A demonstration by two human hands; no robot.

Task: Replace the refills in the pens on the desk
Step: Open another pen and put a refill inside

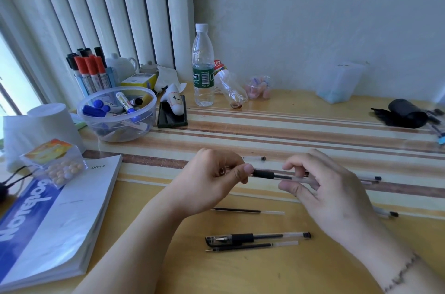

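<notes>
A clear gel pen (269, 175) with a black rubber grip is held level above the desk between both hands. My left hand (212, 178) pinches its tip end between thumb and fingers. My right hand (322, 187) holds the clear barrel with curled fingers. On the desk below lie a loose black refill (248, 210), a capped pen (257, 237) and a second refill (252, 246) right beside it. More clear pens lie behind my hands (255, 157) and to the right (370, 179), (385, 213).
A thick book (55, 221) lies at the left with a candy packet (55, 163) on it. Behind stand a plastic bowl of markers (118, 113), a marker holder (92, 74), a phone (172, 113), a water bottle (203, 64) and a black pouch (407, 113).
</notes>
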